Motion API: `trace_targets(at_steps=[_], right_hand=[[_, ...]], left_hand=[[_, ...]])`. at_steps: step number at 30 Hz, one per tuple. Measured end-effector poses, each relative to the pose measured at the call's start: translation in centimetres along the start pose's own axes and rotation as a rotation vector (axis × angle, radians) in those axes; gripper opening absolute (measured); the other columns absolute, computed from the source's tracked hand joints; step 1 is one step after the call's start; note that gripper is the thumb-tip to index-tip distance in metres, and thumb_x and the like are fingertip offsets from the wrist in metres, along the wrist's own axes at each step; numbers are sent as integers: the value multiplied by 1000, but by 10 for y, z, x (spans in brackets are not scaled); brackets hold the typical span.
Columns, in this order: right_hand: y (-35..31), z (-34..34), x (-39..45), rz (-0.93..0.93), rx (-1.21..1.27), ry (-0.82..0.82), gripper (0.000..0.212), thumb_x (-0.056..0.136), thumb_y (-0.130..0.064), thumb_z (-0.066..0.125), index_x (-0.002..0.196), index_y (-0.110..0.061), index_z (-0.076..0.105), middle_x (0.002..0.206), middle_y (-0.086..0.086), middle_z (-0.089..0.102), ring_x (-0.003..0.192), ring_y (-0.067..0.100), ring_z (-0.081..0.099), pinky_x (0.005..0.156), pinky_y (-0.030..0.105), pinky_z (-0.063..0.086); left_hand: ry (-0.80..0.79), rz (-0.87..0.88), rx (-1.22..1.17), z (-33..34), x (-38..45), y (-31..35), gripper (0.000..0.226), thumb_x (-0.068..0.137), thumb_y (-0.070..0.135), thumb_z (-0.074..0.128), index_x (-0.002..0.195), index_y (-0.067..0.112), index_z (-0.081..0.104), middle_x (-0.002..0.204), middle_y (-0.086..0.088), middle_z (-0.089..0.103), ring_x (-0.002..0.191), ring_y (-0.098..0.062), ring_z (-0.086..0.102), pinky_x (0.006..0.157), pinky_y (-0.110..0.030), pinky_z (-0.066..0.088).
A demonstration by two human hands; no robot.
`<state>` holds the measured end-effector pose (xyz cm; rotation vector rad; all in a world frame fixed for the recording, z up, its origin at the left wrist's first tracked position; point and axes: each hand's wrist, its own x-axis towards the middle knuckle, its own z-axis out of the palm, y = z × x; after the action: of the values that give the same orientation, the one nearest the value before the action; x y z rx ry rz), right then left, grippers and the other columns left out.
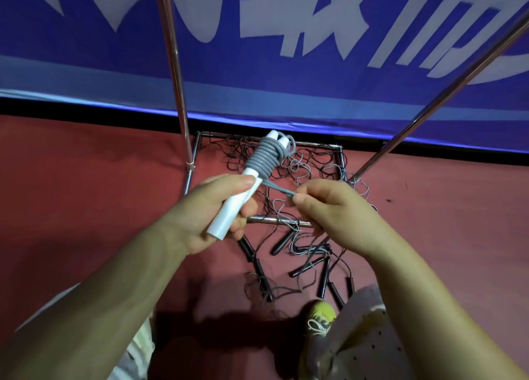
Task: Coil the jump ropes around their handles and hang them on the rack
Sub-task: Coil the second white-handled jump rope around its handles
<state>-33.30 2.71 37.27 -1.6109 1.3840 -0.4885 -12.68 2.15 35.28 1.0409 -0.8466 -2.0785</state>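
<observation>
A person's left hand point(209, 213) grips a pair of white jump-rope handles point(237, 202) held together and tilted up and away, the thumb pressed across them near their middle. A grey rope point(263, 159) sits wound in tight, neat turns around the upper part of the handles, with a small loop poking out beside their rounded tips. From the lowest turn a short stretch of grey cord runs rightward to the right hand point(332, 210), which pinches its end between thumb and curled fingers, level with the left hand and just beside it. Below both hands, on the red floor point(86, 185), a tangle of thin dark and pale ropes point(303, 165) spreads across the square metal base of a rack point(342, 156), whose two shiny poles point(174, 64) rise toward the top of the frame. Several black handles point(282, 242) lie scattered on the floor nearer the person, some crossing one another; how many ropes make up the heap is hard to tell. A blue banner point(257, 79) with large white characters hangs behind the rack, its lower edge meeting the floor. At the bottom right a shoe with a yellow-green toe point(322, 312) and white laces shows beside a pale dotted trouser leg point(369, 339).
</observation>
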Motion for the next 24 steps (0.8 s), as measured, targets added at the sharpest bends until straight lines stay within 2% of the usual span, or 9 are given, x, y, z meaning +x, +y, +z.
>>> trace_targets(at_steps=[4, 6, 7, 9, 11, 13, 19, 22, 24], right_hand=[[14, 11, 4, -362, -579, 398, 21, 91, -29, 54, 90, -17, 71, 73, -3, 66, 68, 19, 60, 60, 25, 44], [20, 21, 4, -523, -624, 460, 30, 90, -31, 51, 96, -13, 73, 78, 2, 69, 74, 23, 62, 65, 28, 46], [19, 27, 2, -517, -502, 388, 29, 90, -31, 51, 99, -15, 74, 80, 4, 70, 76, 20, 62, 70, 28, 46], [11, 31, -3, -303, 76, 105, 21, 89, -30, 56, 98, -23, 74, 81, 3, 73, 78, 11, 63, 75, 21, 48], [8, 30, -4, -86, 653, -191, 18, 81, -34, 69, 91, -20, 77, 81, 2, 74, 79, 10, 67, 74, 22, 54], [10, 27, 2, 3, 886, -329, 38, 62, -44, 85, 85, -16, 78, 74, 3, 73, 69, 12, 69, 66, 23, 57], [6, 24, 13, 44, 1039, -636, 29, 68, -33, 84, 90, -15, 74, 64, 0, 62, 55, 7, 59, 57, 24, 57], [8, 25, 13, 74, 1017, -582, 37, 67, -28, 85, 85, -8, 59, 77, 8, 69, 66, 16, 67, 71, 32, 60], [6, 26, 11, 96, 972, -518, 43, 70, -26, 81, 88, -7, 46, 85, 13, 73, 70, 21, 71, 69, 32, 60]], left_hand=[[-15, -6, -80, 2, 1, 1, 32, 72, 36, 49, 94, 18, 63, 53, 2, 47, 31, -5, 33, 39, -18, 36], [-58, -1, -174, 2, 0, 6, 28, 71, 38, 55, 86, 23, 72, 52, 4, 45, 30, -3, 32, 39, -17, 36], [-87, 4, -217, 1, 0, 8, 29, 66, 40, 68, 89, 23, 73, 53, 4, 45, 30, -3, 32, 39, -17, 37], [-154, 1, -261, -3, 1, 10, 56, 45, 42, 87, 95, 21, 74, 54, 4, 45, 30, -3, 34, 39, -18, 38], [-230, -10, -256, -7, 1, 10, 62, 41, 44, 88, 98, 23, 76, 53, 4, 46, 30, -2, 36, 40, -19, 38], [-311, -13, -251, -9, 0, 10, 58, 48, 44, 86, 102, 24, 75, 54, 5, 47, 30, -2, 38, 41, -19, 39], [-374, -19, -228, -11, -4, 9, 52, 53, 46, 84, 100, 27, 75, 53, 6, 48, 31, -1, 39, 41, -19, 37], [-326, -19, -186, -13, -6, 11, 56, 49, 45, 85, 99, 25, 72, 53, 5, 47, 30, -1, 37, 41, -19, 36], [-219, -13, -97, -14, -6, 13, 40, 53, 37, 80, 90, 25, 70, 53, 4, 47, 30, -3, 35, 40, -19, 34]])
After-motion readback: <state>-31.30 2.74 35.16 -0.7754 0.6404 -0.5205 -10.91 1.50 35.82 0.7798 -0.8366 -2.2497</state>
